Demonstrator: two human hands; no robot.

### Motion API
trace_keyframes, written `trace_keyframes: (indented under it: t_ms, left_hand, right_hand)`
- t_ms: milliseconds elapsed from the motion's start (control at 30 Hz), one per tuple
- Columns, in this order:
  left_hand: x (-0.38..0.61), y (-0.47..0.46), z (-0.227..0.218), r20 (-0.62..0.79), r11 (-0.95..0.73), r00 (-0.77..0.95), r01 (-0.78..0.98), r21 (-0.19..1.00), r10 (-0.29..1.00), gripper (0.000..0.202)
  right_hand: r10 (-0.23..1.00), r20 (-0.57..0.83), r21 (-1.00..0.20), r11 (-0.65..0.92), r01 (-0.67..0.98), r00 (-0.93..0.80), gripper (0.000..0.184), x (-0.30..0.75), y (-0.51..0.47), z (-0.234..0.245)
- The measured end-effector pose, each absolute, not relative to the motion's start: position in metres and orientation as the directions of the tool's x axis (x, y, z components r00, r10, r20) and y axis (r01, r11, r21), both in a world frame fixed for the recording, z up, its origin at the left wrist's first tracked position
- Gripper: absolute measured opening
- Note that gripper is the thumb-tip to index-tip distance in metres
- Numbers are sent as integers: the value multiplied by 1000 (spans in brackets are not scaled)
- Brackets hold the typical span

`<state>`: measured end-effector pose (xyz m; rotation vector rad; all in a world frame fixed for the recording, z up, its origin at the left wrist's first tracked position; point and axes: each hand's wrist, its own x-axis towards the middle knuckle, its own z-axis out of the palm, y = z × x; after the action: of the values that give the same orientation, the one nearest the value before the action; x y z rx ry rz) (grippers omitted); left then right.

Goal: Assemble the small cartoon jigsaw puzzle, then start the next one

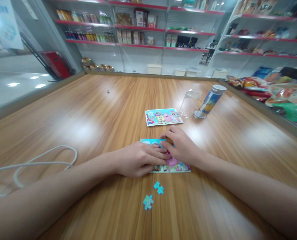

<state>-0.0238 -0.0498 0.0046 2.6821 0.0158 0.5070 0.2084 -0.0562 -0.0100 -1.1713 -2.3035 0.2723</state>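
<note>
A partly covered cartoon jigsaw puzzle [173,163] lies on the wooden table in front of me. My left hand [140,158] rests flat across its left and middle part, with the fingers stretched out. Over the upper right part arches my right hand [180,143], its bent fingertips touching the puzzle near the top edge. Its thumb and index finger are apart, and no piece shows between them. Bare wood shows through a gap beneath that hand. Two loose blue puzzle pieces, a nearer one [148,202] and a farther one [159,187], lie below the puzzle.
Beyond the puzzle lies a matching picture card [163,117]. A clear jar [190,104], a metal lid [200,114] and a blue can [212,100] stand to its right. A white cable [45,163] loops at left. Snack bags [258,86] line the right edge; stocked shelves [138,26] stand behind.
</note>
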Motion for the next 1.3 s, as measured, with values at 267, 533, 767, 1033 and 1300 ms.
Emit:
trace_keyframes:
  t_ms: [267, 533, 767, 1033, 1300]
  left_hand:
    - [-23, -51, 4, 339, -911, 935, -49, 410, 103, 43]
    - [-24, -50, 5, 330, -918, 939, -46, 394, 95, 44]
    - [-23, -47, -3, 487, -949, 871, -92, 300, 69, 42]
    - [-23, -48, -1, 485, -949, 868, -61, 308, 102, 43]
    - [-24, -49, 1, 438, -962, 892, -11, 273, 114, 42]
  right_hand:
    - [804, 361, -437, 594, 676, -473, 9, 204, -53, -8]
    - [802, 381, -464, 596, 655, -460, 10, 202, -53, -9]
    - [804, 389, -482, 594, 645, -450, 10, 202, -52, -9]
    - [811, 384, -500, 584, 639, -441, 11, 202, -51, -9]
    - [855, 340, -666, 513, 541, -391, 9, 204, -48, -8]
